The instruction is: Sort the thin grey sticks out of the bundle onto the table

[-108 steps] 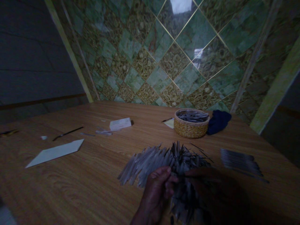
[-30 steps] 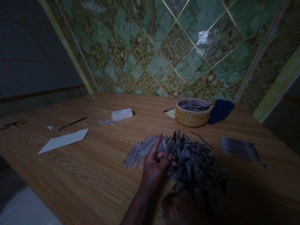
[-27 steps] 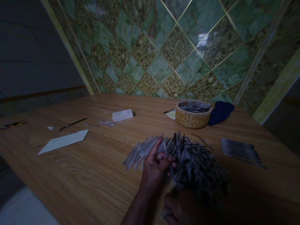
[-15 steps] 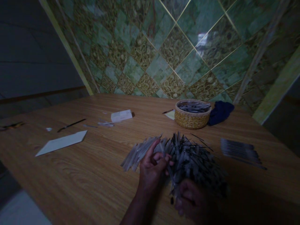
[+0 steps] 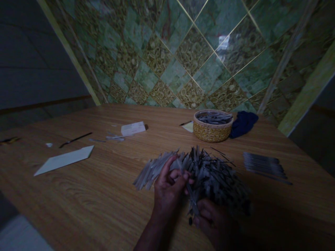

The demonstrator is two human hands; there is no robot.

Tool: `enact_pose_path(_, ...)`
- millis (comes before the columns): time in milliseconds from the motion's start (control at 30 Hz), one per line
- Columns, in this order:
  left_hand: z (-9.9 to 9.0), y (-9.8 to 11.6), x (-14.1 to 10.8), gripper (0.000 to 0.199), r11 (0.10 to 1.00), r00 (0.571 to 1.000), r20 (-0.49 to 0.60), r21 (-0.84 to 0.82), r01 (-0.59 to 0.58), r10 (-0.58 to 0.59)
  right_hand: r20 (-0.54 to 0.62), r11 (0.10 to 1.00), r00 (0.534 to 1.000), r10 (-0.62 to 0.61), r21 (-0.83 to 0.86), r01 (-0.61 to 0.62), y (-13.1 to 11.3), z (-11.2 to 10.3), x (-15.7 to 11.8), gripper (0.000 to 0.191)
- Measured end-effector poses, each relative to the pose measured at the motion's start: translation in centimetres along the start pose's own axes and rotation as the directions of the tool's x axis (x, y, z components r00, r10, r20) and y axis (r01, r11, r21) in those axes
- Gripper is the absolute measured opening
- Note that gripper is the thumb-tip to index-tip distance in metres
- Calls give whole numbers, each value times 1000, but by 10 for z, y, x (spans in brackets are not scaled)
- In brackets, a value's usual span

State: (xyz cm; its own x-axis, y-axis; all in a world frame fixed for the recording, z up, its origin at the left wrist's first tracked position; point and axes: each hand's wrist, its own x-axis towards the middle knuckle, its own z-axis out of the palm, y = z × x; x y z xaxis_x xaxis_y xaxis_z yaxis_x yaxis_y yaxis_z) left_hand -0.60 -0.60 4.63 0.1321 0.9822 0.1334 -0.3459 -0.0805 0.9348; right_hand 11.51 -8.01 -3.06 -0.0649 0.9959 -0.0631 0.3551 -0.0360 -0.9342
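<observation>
My left hand (image 5: pixel 169 190) pinches a thin, translucent plastic sleeve (image 5: pixel 189 190) between thumb and fingers, its index finger pointing up. At the lower end of that sleeve, my right hand (image 5: pixel 209 218) is closed, deep in shadow; its fingers seem to grip the sleeve or a slim stick in it, too dark to separate. Behind both hands lies a large heap of slim dark sticks and clear sleeves (image 5: pixel 217 174). A fanned layer of pale sleeves (image 5: pixel 149 172) spreads out left of my left hand. A small black tip (image 5: pixel 190 221) shows just beside my right fingers.
A round woven basket (image 5: pixel 212 132) full of similar sleeved sticks stands at the back, beside a dark blue cloth (image 5: pixel 243 123). A neat row of sleeved sticks (image 5: pixel 264 165) lies at right. Leftward are a white box (image 5: pixel 133 128), a pale card (image 5: pixel 65 160) and a thin black tool (image 5: pixel 75 140).
My right hand has moved slightly up and left, closer to the lower end of the sleeve. My left hand keeps its pinch. The whole view has shifted a little.
</observation>
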Motion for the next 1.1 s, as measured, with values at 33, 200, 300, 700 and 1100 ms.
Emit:
enact_pose_path(33,0,1,0,68,1000,1000,-6,3,-11,11,2,1000,1000,-1,5,1,0,0,0,5)
enact_pose_path(200,1,2,-1,64,1000,1000,-9,5,-12,12,-8,1000,1000,11,-11,-11,-2,-2,0,4)
enact_pose_path(300,1,1,-2,65,1000,1000,27,0,3,-3,-10,1000,1000,21,-8,-21,-6,-4,-1,5)
enact_pose_path(700,3,-6,-5,46,1000,999,41,25,13,-14,-7,1000,1000,-22,-4,22,-8,-7,3,5)
enact_pose_path(1100,5,-6,-12,13,988,992,100,144,62,-77,-33,933,998,48,-356,-57,4,10,2,6)
